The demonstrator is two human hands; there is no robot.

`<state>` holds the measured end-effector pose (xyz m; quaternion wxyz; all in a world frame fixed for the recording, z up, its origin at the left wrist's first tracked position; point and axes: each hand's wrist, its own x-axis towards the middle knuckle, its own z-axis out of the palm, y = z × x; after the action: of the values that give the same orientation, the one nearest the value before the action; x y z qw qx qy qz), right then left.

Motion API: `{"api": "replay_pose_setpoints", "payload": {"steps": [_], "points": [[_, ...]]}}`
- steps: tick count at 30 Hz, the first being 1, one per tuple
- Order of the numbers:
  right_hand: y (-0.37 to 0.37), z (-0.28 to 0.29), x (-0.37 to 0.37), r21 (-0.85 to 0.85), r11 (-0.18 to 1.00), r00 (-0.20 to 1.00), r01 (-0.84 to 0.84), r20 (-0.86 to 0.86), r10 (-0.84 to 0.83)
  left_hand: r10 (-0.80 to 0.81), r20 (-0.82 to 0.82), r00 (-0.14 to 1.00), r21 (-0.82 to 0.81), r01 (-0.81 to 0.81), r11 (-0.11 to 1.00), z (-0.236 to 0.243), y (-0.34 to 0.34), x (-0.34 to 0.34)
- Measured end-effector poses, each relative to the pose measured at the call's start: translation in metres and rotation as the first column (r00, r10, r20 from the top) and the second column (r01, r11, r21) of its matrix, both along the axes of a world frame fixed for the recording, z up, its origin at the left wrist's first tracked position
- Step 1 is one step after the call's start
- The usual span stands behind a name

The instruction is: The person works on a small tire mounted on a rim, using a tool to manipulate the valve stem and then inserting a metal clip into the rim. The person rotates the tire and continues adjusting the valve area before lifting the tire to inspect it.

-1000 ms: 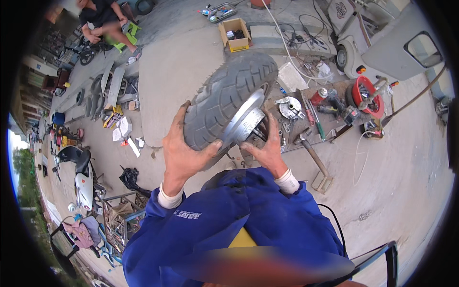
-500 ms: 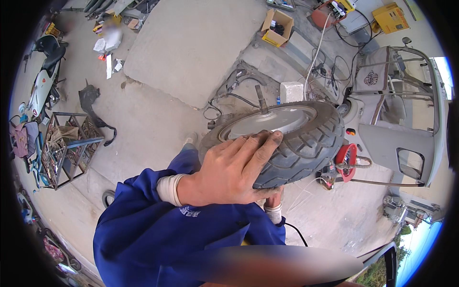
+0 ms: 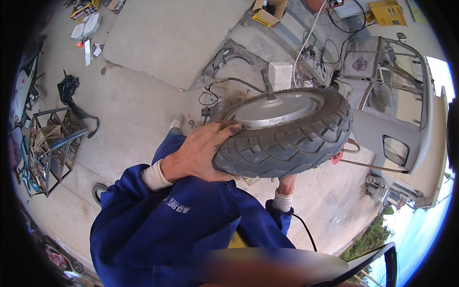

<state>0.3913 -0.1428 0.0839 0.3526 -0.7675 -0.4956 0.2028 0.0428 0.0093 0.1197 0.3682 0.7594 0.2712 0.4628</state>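
Note:
A scooter wheel (image 3: 282, 112) with a black treaded tyre (image 3: 287, 150) and a silver hub is held tilted in front of me, its axle stub (image 3: 267, 85) pointing up. My left hand (image 3: 201, 150) is closed on the left side of the tyre, fingers over the upper edge near the rim and thumb lower on the tread. Beneath the near right part of the tyre, my right hand (image 3: 287, 182) bears it from below. The tyre hides most of that hand's fingers.
A grey three-wheeled vehicle (image 3: 406, 138) stands at the right. Behind the wheel are a white block (image 3: 280, 75) and loose cables (image 3: 210, 93). A metal rack of parts (image 3: 55, 148) and black plastic (image 3: 71, 93) lie left; an open carton (image 3: 268, 12) is at the back.
My left hand has slid from across the tyre's near top to its left side. The wheel sits slightly farther right, showing more tread. The whole view has shifted.

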Motion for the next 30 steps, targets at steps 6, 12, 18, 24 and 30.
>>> {"api": "replay_pose_setpoints", "payload": {"steps": [6,12,18,24,30], "points": [[-0.008,0.011,-0.003,-0.036,0.999,1.0,0.02,0.011,-0.02,0.01,0.06,0.998,0.019,-0.011,1.0,-0.006,0.004,0.006],[-0.018,0.016,-0.007,-0.072,0.996,0.999,0.052,0.012,-0.051,-0.019,0.08,0.997,0.001,0.019,1.0,-0.007,0.006,0.002],[-0.017,0.02,-0.009,-0.084,0.995,0.998,0.063,0.013,-0.062,-0.014,0.103,0.995,0.001,0.014,1.0,-0.007,0.006,0.004],[-0.017,0.022,-0.013,-0.089,0.993,0.997,0.072,0.013,-0.071,-0.038,0.096,0.995,0.006,0.038,0.999,-0.007,0.004,0.006],[-0.019,0.02,-0.012,-0.088,0.993,0.997,0.075,0.004,-0.075,-0.054,0.087,0.995,0.01,0.053,0.999,-0.012,0.002,0.008]]}}
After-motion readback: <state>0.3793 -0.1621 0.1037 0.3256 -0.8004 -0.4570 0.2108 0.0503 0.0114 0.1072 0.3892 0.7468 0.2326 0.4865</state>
